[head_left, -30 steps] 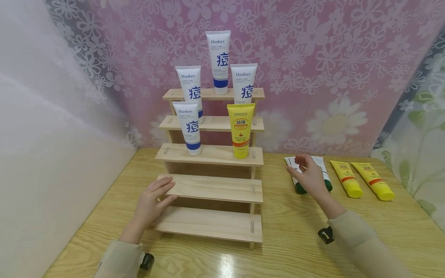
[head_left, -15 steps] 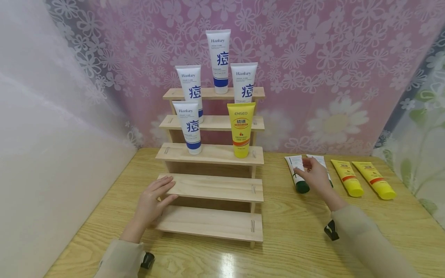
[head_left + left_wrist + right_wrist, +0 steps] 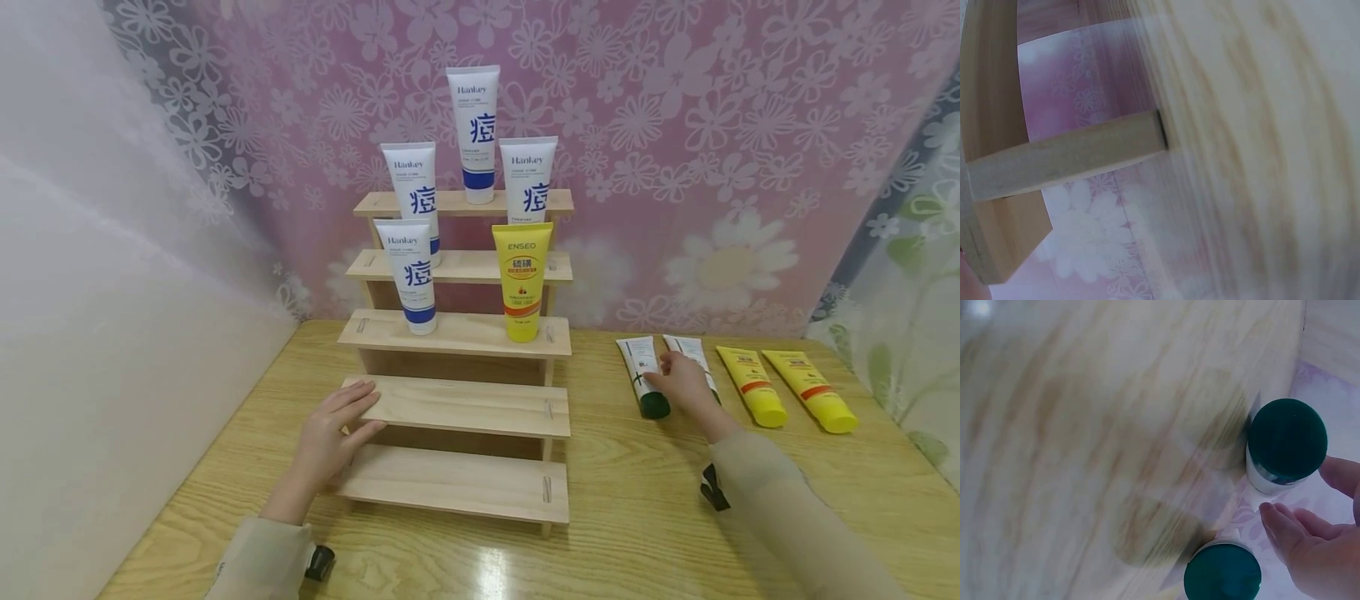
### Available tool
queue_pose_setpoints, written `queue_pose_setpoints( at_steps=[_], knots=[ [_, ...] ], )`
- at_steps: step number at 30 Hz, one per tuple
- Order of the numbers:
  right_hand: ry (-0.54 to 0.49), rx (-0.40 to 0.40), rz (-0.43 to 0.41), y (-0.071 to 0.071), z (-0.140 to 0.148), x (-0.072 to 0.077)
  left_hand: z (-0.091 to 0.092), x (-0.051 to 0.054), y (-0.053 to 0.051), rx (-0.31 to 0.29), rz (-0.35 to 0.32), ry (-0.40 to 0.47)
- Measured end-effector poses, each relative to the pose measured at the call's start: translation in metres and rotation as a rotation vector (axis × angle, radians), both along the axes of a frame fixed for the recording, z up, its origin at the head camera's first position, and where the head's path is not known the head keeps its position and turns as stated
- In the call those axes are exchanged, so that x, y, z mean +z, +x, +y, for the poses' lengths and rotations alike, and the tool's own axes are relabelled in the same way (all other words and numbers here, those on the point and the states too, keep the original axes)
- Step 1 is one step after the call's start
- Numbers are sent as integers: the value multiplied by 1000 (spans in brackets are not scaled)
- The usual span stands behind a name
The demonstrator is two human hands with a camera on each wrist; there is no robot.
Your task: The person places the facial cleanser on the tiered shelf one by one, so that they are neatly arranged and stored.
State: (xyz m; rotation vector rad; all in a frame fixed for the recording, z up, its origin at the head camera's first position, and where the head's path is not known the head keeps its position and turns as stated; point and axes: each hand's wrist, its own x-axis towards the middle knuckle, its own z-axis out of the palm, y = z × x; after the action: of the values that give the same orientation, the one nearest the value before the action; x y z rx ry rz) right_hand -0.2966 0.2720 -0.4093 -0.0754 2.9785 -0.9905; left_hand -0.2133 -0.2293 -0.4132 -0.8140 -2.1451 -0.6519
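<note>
A stepped wooden display stand (image 3: 453,483) stands on the table. My left hand (image 3: 333,433) rests at its left end, fingers over the second-lowest shelf and thumb by that shelf's front edge. To the right, my right hand (image 3: 686,385) pinches the side of a white squeeze tube with a dark green cap (image 3: 640,375), thumb on top. This tube lies flat. A second green-capped tube (image 3: 693,352) lies just right of it, partly hidden by the hand. Both caps show in the right wrist view, with the right fingertips (image 3: 1275,519) between them.
Several white tubes with blue print, such as a front one (image 3: 408,275), stand cap-down on the upper shelves. A yellow tube (image 3: 521,283) stands on the middle shelf. Two yellow tubes, one nearer (image 3: 752,386) and one farther right (image 3: 810,390), lie on the table.
My right hand has come down from above the two green-capped tubes and moved slightly right, its fingers now closing on the left one. My left hand stays on the stand.
</note>
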Motion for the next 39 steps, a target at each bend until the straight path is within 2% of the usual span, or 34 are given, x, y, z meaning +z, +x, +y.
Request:
queue_pose_setpoints(
  at_steps=[5, 14, 21, 25, 29, 32, 35, 39],
  knots=[
    [29, 15, -58, 0, 1, 1, 0, -1, -1, -3, 7, -3],
    [26, 22, -86, -6, 3, -4, 0, 0, -1, -3, 4, -2],
    [56, 23, -141, -9, 2, -4, 0, -1, 0, -7, 4, -1],
    [10, 21, -164, -11, 1, -4, 0, 0, 0, -9, -1, 1],
    [-101, 33, -203, -19, 8, -11, 1, 1, 0, -11, 6, -4],
    [-145, 38, -235, -23, 12, -15, 1, 1, 0, -12, 8, -5],
    [-140, 16, -242, -22, 9, -13, 1, 2, 0, -13, 9, -5],
    [-79, -16, -227, -19, 3, -8, 0, 2, 0, -17, 14, -1]
  ],
)
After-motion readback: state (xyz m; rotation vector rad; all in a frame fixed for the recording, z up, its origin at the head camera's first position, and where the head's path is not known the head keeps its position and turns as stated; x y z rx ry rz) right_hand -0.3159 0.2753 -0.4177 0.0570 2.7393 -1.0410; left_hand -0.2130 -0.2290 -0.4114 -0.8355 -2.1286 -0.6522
